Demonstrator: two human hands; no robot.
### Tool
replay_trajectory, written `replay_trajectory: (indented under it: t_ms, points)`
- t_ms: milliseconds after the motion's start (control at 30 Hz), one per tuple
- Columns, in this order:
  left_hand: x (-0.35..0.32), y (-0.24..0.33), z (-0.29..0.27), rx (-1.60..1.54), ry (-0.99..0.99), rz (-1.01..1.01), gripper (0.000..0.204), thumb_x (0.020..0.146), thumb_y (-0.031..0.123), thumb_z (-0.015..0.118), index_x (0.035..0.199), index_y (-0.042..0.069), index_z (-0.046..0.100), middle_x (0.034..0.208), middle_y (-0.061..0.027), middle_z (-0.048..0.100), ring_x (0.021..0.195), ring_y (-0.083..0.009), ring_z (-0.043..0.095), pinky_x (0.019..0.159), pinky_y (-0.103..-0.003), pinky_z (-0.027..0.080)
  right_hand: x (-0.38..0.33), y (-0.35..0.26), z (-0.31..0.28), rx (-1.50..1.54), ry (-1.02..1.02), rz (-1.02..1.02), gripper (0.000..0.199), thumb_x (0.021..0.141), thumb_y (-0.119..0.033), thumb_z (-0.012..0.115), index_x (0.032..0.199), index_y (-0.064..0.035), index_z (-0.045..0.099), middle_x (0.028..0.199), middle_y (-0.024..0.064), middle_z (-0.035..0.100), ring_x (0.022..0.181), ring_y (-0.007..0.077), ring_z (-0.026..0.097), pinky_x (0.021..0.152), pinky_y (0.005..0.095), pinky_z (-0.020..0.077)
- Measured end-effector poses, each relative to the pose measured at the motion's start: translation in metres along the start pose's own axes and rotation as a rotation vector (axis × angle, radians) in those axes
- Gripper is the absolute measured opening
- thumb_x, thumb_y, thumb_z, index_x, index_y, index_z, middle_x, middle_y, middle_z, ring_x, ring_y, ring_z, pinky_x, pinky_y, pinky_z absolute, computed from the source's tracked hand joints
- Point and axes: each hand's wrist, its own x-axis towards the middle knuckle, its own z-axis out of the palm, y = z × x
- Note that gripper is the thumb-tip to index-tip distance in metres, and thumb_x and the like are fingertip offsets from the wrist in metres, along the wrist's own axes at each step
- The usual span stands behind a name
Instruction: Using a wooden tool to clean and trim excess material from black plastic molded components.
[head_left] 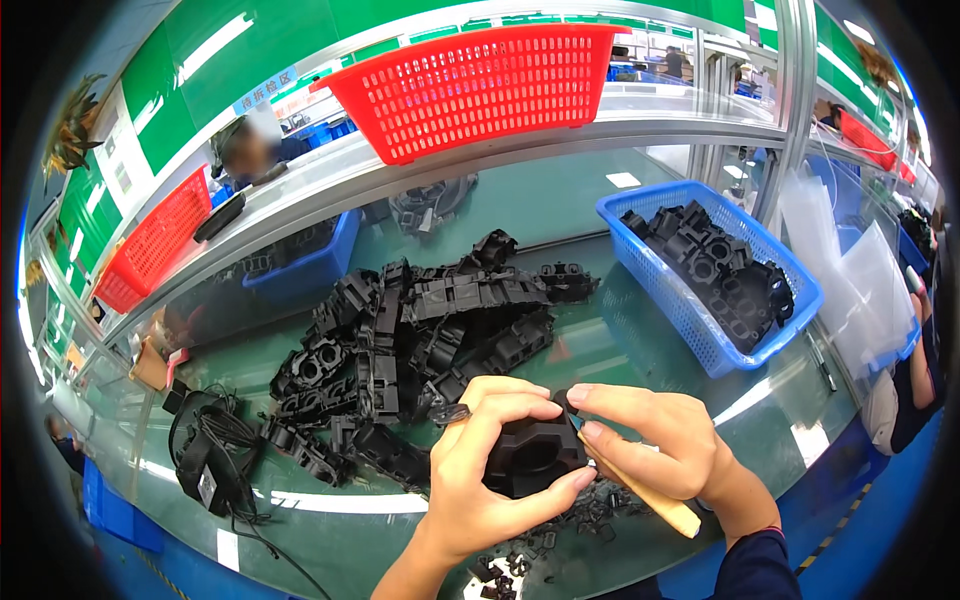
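Head view: left hand (490, 470) wraps a black plastic part (532, 455), held just above the green table (640, 350). Right hand (655, 445) pinches a wood-handled tool (645, 493) w/ fingertips touching the part. Pile of black parts (410, 340) just behind; blue basket (700, 270) to the right.

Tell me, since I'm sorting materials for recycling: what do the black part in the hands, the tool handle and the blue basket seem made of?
The black part looks like moulded plastic, matte with a faint sheen. The tool handle looks like pale bare wood, tan and unpainted. The blue basket seems glossy moulded plastic, judging by its regular slotted mesh walls.
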Motion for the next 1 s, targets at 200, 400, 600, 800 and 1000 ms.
replay_trajectory:
  t_ms: [200, 400, 600, 800, 1000]
  points:
    - [0.0, -0.002, -0.001, -0.025, -0.033, -0.036, 0.044, 0.057, 0.011, 0.08, 0.093, -0.001, 0.058, 0.093, -0.0136, 0.06, 0.088, -0.0217, 0.057, 0.077, -0.029, 0.047, 0.001, 0.002, -0.001, -0.04, -0.044, -0.04, 0.011, 0.07, -0.002, 0.065, 0.075, 0.0033, 0.057, 0.093, 0.02, 0.061, 0.081, 0.0288, 0.065, 0.069, 0.0315, 0.057]
    - [-0.005, -0.007, -0.002, -0.153, -0.024, -0.156, 0.042, 0.06, 0.011, 0.08, 0.094, -0.001, 0.058, 0.092, -0.0106, 0.059, 0.086, -0.0194, 0.057, 0.078, -0.028, 0.046, 0.0, 0.005, 0.007, -0.234, -0.003, -0.239, 0.014, 0.072, -0.006, 0.065, 0.069, 0.0012, 0.054, 0.092, 0.019, 0.062, 0.081, 0.0285, 0.065, 0.073, 0.0335, 0.0578]
    - [-0.002, -0.005, 0.0, -0.542, -0.056, -0.465, 0.041, 0.068, 0.012, 0.076, 0.101, 0.0, 0.055, 0.098, -0.0062, 0.057, 0.09, -0.0128, 0.054, 0.082, -0.026, 0.042, -0.014, 0.001, 0.013, 0.157, 0.091, 0.237, 0.014, 0.075, 0.001, 0.065, 0.085, 0.0041, 0.056, 0.094, 0.0224, 0.062, 0.073, 0.0263, 0.065, 0.063, 0.0302, 0.0544]
    - [-0.004, -0.017, -0.001, -0.767, 0.052, -0.703, 0.053, 0.072, 0.04, 0.065, 0.102, -0.001, 0.05, 0.096, -0.0149, 0.059, 0.083, -0.0176, 0.06, 0.072, -0.029, 0.052, -0.005, 0.008, 0.008, 1.083, 0.465, 0.903, 0.006, 0.085, -0.001, 0.055, 0.086, 0.0026, 0.05, 0.089, 0.0186, 0.061, 0.079, 0.021, 0.064, 0.073, 0.0319, 0.0526]
    - [-0.004, -0.024, 0.003, -0.903, 0.124, -0.707, 0.033, 0.082, 0.027, 0.058, 0.102, 0.002, 0.05, 0.089, -0.0052, 0.056, 0.077, -0.0075, 0.054, 0.069, -0.022, 0.046, 0.001, -0.005, 0.002, 0.648, 0.036, 0.486, 0.015, 0.07, 0.004, 0.068, 0.082, 0.0, 0.06, 0.087, 0.013, 0.065, 0.077, 0.0223, 0.063, 0.067, 0.0303, 0.0505]
